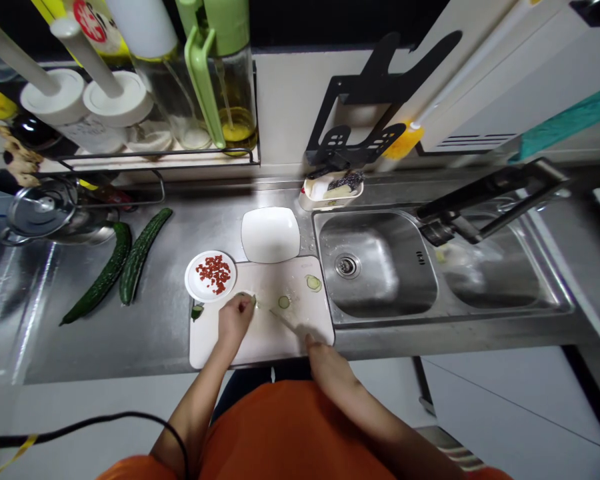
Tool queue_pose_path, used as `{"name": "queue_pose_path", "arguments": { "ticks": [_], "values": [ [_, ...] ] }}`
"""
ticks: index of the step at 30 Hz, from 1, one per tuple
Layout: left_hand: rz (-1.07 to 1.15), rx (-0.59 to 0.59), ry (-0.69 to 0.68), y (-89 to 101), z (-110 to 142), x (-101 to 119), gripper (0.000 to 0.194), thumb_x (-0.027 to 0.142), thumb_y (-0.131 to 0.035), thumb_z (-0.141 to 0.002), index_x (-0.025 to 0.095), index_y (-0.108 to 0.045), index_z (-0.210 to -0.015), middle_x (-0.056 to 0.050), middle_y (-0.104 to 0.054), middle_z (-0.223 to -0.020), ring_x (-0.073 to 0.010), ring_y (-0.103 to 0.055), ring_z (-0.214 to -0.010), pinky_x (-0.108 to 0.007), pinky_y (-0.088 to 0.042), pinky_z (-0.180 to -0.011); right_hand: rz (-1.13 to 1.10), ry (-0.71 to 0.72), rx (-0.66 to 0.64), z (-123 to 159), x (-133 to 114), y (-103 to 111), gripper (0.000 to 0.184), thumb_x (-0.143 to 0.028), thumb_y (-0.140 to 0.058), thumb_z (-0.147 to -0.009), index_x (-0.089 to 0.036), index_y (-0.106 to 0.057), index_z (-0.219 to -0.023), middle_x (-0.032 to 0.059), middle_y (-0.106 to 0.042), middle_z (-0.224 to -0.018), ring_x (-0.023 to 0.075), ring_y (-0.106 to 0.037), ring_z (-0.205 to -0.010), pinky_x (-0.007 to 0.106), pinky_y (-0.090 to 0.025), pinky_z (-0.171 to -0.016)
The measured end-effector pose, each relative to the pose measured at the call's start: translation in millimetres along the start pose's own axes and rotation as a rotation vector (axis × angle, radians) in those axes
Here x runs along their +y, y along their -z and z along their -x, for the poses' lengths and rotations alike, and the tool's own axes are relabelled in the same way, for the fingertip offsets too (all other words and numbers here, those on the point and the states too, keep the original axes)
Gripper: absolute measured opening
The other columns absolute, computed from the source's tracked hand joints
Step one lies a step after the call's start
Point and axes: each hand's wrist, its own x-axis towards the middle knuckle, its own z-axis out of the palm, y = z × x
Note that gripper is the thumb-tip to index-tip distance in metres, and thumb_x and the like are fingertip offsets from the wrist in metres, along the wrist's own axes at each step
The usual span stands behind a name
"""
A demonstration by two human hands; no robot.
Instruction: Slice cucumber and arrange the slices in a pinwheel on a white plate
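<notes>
My right hand point(327, 363) is closed around the handle of a knife point(287, 323), whose blade points left over the white cutting board point(205, 340). On the left part of the board my left hand point(236, 317) is closed, fingers pinched at a small green piece that looks like cucumber point(253, 301). Between the hands lies a cucumber slice point(283, 302). More thin slices point(313, 283) rest near the board's right edge. A dark green cucumber end point(197, 312) sits at its left edge. Behind my left hand a white plate point(193, 291) holds diced red bits point(214, 273).
An empty white square dish point(271, 235) stands behind the board. Two whole cucumbers point(100, 277) lie at left near a lidded pot point(43, 207). To the right is a double sink point(380, 263) with a black faucet point(473, 200). A seasoning rack point(155, 160) runs along the back left.
</notes>
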Motion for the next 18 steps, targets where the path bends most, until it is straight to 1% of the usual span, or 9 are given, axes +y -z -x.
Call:
{"name": "queue_pose_path", "arguments": {
  "ticks": [4,7,10,14,18],
  "values": [
    [-0.024,0.101,0.067,11.9,-3,-14,0.020,0.034,-0.052,-0.081,0.021,-0.065,-0.075,0.002,-0.064,-0.066,-0.0107,-0.055,-0.060,-0.020,-0.039,-0.062,0.004,0.007,0.002,1,-1,1,0.046,0.002,-0.027,-0.081,-0.013,-0.052,-0.117,0.0139,-0.069,-0.100,0.0248,-0.066,-0.093,0.032,-0.047,-0.071],
    [-0.077,0.139,0.077,14.7,-5,-21,0.019,0.031,-0.051,-0.080,0.021,-0.067,-0.080,0.000,-0.067,-0.071,-0.0127,-0.057,-0.063,-0.022,-0.040,-0.065,0.023,0.006,0.008,1,-1,0,0.047,0.003,-0.027,-0.081,-0.012,-0.052,-0.117,0.0141,-0.068,-0.100,0.0251,-0.066,-0.092,0.032,-0.047,-0.071],
    [-0.126,0.149,0.047,13.8,-4,-24,0.021,0.030,-0.049,-0.082,0.021,-0.067,-0.088,-0.003,-0.069,-0.077,-0.0150,-0.060,-0.069,-0.024,-0.042,-0.068,0.026,0.012,0.016,0,0,-1,0.045,0.003,-0.029,-0.081,-0.013,-0.053,-0.116,0.0128,-0.068,-0.098,0.0240,-0.066,-0.092,0.030,-0.047,-0.071],
    [-0.196,0.173,0.001,11.6,-2,-24,0.025,0.027,-0.049,-0.082,0.022,-0.066,-0.101,-0.005,-0.069,-0.088,-0.0174,-0.062,-0.078,-0.026,-0.043,-0.074,0.021,0.014,0.015,0,0,-1,0.044,0.003,-0.030,-0.082,-0.012,-0.052,-0.117,0.0138,-0.068,-0.099,0.0240,-0.066,-0.092,0.030,-0.047,-0.071],
    [-0.215,0.161,-0.082,7.9,-2,-19,0.023,0.024,-0.049,-0.084,0.021,-0.065,-0.100,-0.006,-0.067,-0.093,-0.0174,-0.061,-0.082,-0.026,-0.043,-0.078,0.008,0.011,0.006,1,-1,1,0.048,0.005,-0.029,-0.080,-0.012,-0.052,-0.119,0.0143,-0.069,-0.099,0.0250,-0.066,-0.092,0.032,-0.049,-0.071]
  ]
}}
